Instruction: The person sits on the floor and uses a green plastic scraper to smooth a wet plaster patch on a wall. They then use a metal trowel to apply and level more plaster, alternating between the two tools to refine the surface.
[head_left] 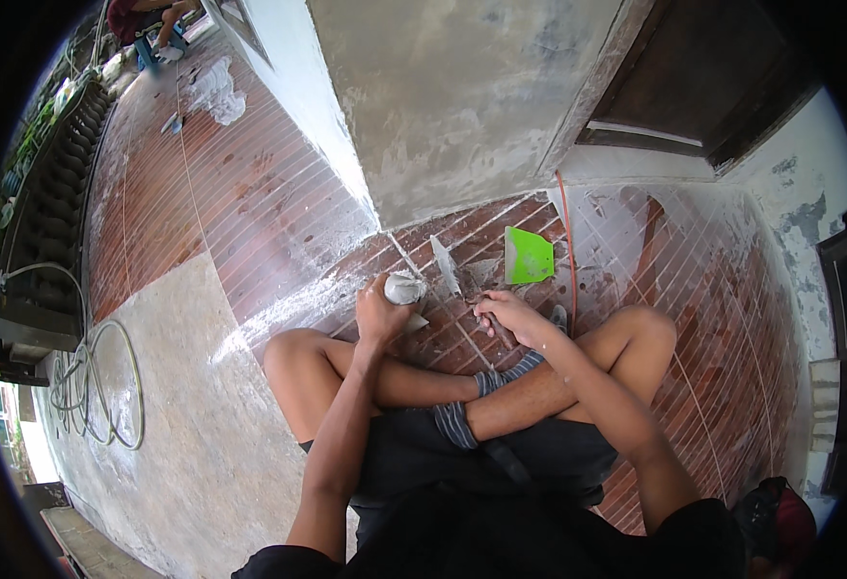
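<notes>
Your left hand (377,311) is closed round a grey-white lump (405,288), prob. a bag or wad of grout, held just above the red tile floor (250,222). It looks soft and squashy, light, likely dusty-slick, so grip its middle. Your right hand (510,317) pinches a small thin tool, too small to ID, near a stiff flat trowel blade (445,264). The green plastic scraper (528,256) lies just beyond; take it by its edge.
</notes>
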Demonstrator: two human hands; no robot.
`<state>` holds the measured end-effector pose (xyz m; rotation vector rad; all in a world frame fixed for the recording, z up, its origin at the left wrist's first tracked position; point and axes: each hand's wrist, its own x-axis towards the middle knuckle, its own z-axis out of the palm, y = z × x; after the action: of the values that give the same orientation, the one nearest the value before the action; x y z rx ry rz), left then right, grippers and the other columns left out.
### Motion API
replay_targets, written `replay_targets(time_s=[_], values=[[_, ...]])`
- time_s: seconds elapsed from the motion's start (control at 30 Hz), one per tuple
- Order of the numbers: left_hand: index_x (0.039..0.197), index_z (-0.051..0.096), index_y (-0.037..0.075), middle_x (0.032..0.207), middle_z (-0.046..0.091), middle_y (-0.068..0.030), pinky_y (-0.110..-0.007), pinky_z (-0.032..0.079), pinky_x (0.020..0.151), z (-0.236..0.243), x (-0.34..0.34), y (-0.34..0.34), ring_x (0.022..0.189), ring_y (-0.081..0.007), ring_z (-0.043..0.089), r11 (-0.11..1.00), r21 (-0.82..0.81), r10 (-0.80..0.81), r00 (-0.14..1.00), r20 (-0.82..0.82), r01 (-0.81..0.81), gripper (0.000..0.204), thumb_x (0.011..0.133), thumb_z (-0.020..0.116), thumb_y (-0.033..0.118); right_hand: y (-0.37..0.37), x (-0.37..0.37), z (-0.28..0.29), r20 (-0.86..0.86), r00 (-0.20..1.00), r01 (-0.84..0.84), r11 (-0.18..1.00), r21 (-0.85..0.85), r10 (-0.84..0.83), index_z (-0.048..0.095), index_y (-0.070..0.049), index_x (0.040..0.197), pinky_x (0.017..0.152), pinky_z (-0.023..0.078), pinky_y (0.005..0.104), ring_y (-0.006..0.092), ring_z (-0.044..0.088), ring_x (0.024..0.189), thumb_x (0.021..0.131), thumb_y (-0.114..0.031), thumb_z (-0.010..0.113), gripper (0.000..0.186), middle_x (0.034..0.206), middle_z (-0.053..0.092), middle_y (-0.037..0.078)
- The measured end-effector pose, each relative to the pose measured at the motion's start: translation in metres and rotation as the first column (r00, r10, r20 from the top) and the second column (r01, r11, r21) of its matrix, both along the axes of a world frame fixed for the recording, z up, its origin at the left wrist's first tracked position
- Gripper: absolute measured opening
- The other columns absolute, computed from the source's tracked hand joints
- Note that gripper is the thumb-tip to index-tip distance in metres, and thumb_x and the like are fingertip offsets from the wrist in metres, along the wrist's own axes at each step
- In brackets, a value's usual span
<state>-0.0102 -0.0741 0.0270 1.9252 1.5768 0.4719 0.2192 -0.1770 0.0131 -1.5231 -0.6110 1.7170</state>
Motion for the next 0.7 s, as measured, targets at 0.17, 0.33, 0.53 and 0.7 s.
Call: replay_targets(time_s=[0.17, 0.33, 0.53, 0.7], values=[[0.11, 0.064, 0.005, 0.143, 0.045, -0.0125, -0.058, 0.028, 0.108, -0.003, -0.002, -0.006, 0.137, -0.0365, 0.037, 0.876, 0.455, -0.098, 0.982, -0.161, 0.162, 0.061, 0.059, 0.084, 0.032, 0.0, 0.003, -0.002, -0.02, 1.0, 0.01, 0.999, -0.038, -0.01, 0.056, -0.004, 0.093, 0.051, 0.046, 0.0257, 0.0101, 0.053, 0.064, 0.092, -0.009, 0.054, 0.006, 0.082, 0.057, 0.003], [0.122, 0.056, 0.01, 0.127, 0.056, -0.0122, -0.048, 0.036, 0.106, 0.002, -0.005, 0.007, 0.124, -0.0348, 0.048, 0.781, 0.36, -0.481, 0.859, -0.174, 0.51, 0.069, 0.061, 0.083, 0.027, -0.001, 0.006, 0.004, -0.075, 0.997, -0.002, 0.997, -0.08, -0.004, 0.056, -0.003, 0.089, 0.049, 0.046, 0.0266, 0.0095, 0.052, 0.062, 0.091, -0.012, 0.054, 0.01, 0.077, 0.055, 0.002], [0.116, 0.063, 0.016, 0.112, 0.065, -0.0074, -0.043, 0.045, 0.096, -0.004, 0.008, 0.014, 0.11, -0.0279, 0.059, 0.846, 0.26, -0.435, 0.884, -0.17, 0.466, 0.065, 0.055, 0.084, 0.029, 0.001, 0.007, -0.002, -0.206, 0.976, 0.062, 0.995, -0.073, -0.076, 0.06, 0.0, 0.101, 0.051, 0.046, 0.0274, 0.0097, 0.052, 0.062, 0.092, -0.012, 0.054, 0.015, 0.08, 0.056, 0.003], [0.106, 0.072, 0.015, 0.107, 0.068, -0.009, -0.045, 0.046, 0.095, -0.009, 0.021, 0.021, 0.107, -0.0295, 0.061, 0.833, 0.222, -0.445, 0.853, -0.273, 0.506, 0.052, 0.059, 0.079, 0.037, 0.001, 0.007, -0.001, -0.3, 0.949, 0.064, 0.991, -0.115, -0.096, 0.058, 0.001, 0.112, 0.053, 0.044, 0.0271, 0.0094, 0.049, 0.062, 0.093, -0.013, 0.054, 0.024, 0.08, 0.055, 0.002]])
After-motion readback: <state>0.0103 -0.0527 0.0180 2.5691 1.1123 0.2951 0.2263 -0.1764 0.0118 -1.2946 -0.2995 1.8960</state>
